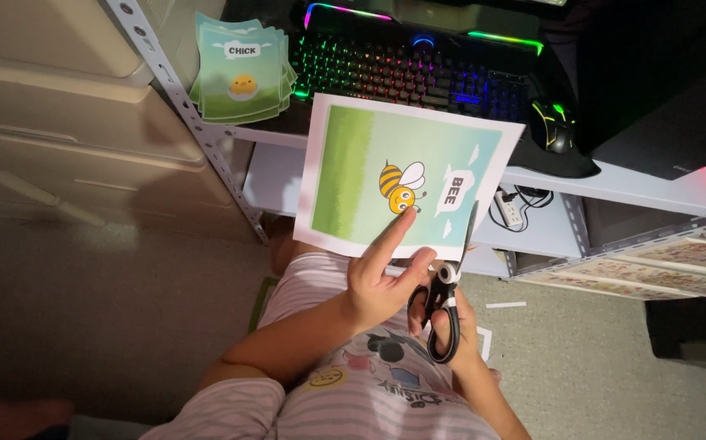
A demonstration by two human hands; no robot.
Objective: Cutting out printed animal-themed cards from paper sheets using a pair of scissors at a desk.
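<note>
My left hand (380, 281) holds up a printed sheet (353, 175) by its lower edge, index finger stretched up along it. The sheet has a white border, a green and pale blue picture and a cartoon bee. My right hand (465, 342), mostly hidden behind the left hand, grips black-handled scissors (448, 297). The scissor blades point up and cut into the sheet's lower right edge.
A stack of cut green cards with a yellow chick (243, 69) lies on the desk at the back left. A backlit keyboard (414, 69) and a mouse (554, 122) sit behind the sheet. A metal shelf frame (178, 98) and white paper scraps (506, 305) on the carpet are nearby.
</note>
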